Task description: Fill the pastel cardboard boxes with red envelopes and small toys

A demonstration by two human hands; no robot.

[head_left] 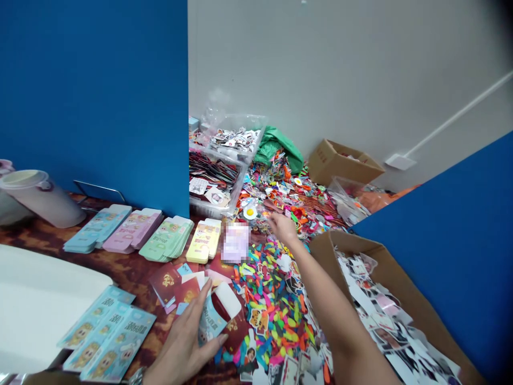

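Note:
My left hand [184,334] is closed around a small light-blue paper box [210,321], thumb on the near side and fingers on the far side. The box's white top flap [228,300] stands open. Dark red printed cards [166,283] lie beneath and beside it. My right hand [284,229] reaches out over the far heap of colourful trinkets [298,206], its fingers curled together; what is in them is too small to make out. A fried-egg-shaped trinket [250,213] lies just left of that hand. Below my right forearm spreads a pile of small bright neon pieces [276,299].
Flat box stacks in blue [98,227], pink [132,230], green [166,239] and yellow [203,240] line the table's back. Finished-looking blue boxes [108,337] lie front left. Clear bins [216,182] and a cardboard box of cut-outs [385,315] flank the heap. Blue partitions [94,96] rise on both sides.

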